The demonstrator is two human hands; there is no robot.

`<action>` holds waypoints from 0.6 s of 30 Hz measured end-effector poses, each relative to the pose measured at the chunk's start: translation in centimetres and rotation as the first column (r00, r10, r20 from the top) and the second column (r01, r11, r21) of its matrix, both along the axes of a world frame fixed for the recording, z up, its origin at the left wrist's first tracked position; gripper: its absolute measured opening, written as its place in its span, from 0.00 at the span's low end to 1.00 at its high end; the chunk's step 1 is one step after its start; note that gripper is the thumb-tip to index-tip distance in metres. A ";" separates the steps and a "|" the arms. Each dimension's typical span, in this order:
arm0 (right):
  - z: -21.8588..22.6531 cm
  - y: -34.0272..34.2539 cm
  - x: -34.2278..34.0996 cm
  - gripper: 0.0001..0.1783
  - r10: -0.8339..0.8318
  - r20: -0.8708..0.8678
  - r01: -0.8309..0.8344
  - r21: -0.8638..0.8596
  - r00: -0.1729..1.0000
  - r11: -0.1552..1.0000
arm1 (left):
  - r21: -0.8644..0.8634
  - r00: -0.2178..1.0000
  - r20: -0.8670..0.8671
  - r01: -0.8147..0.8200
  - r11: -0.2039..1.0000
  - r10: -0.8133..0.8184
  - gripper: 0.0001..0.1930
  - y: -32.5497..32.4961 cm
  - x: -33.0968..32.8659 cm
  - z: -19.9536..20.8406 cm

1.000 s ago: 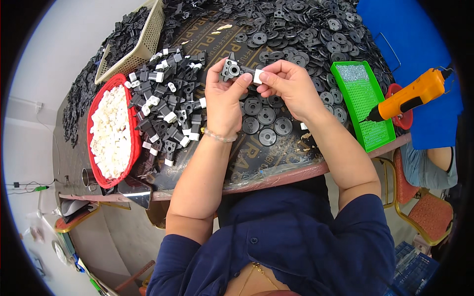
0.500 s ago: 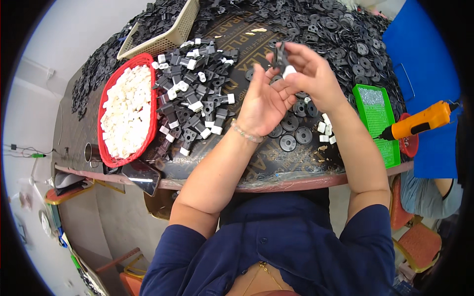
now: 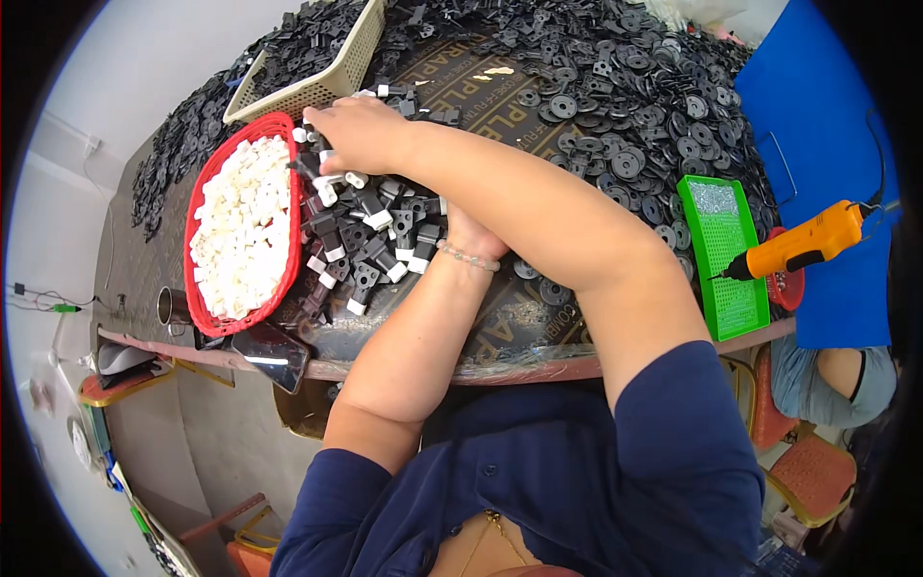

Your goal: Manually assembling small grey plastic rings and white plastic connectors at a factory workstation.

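Observation:
My right hand (image 3: 361, 135) reaches across to the left, over a heap of black plastic parts with white end caps (image 3: 370, 207), beside the red basket's rim. Its thumb and fingers curve around a black plastic part (image 3: 306, 163), which lies partly under the hand near that rim; its far end is hidden. Under my right forearm, my left hand (image 3: 468, 233) shows only its heel and beaded wrist, the fingers being covered. The red basket (image 3: 191, 288) holds many small white caps (image 3: 245, 226).
A beige basket (image 3: 332, 91) stands behind the heap. Black discs (image 3: 628, 162) and loose black parts cover the far side. At right are a green tray (image 3: 699, 226) and an orange electric screwdriver (image 3: 803, 242). A phone (image 3: 274, 354) and metal cup (image 3: 173, 306) lie near the front edge.
My right hand has swung left from above my left palm to the heap beside the red basket. My left hand has dropped slightly nearer and is now covered by the right forearm.

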State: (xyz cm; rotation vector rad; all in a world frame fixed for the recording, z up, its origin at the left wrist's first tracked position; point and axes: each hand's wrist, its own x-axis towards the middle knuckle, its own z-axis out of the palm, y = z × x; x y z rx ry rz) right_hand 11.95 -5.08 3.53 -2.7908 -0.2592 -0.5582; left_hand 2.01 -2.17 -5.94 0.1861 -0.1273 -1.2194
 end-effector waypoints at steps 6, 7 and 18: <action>-0.2 -1.3 1.2 0.37 0.040 0.135 -0.076 0.271 0.990 0.960 | 0.145 0.995 -0.030 -0.086 0.986 0.092 0.24 0.3 -0.7 2.5; 0.1 -2.8 1.4 0.31 -0.041 0.196 -0.027 0.333 0.980 0.943 | 0.159 0.991 -0.026 -0.123 0.980 0.129 0.24 0.1 -0.9 3.2; -5.6 -23.6 -6.1 0.15 -0.791 -0.118 0.712 -0.371 0.600 0.596 | 0.385 0.980 -0.023 -0.173 0.907 0.197 0.19 -0.4 -1.1 2.4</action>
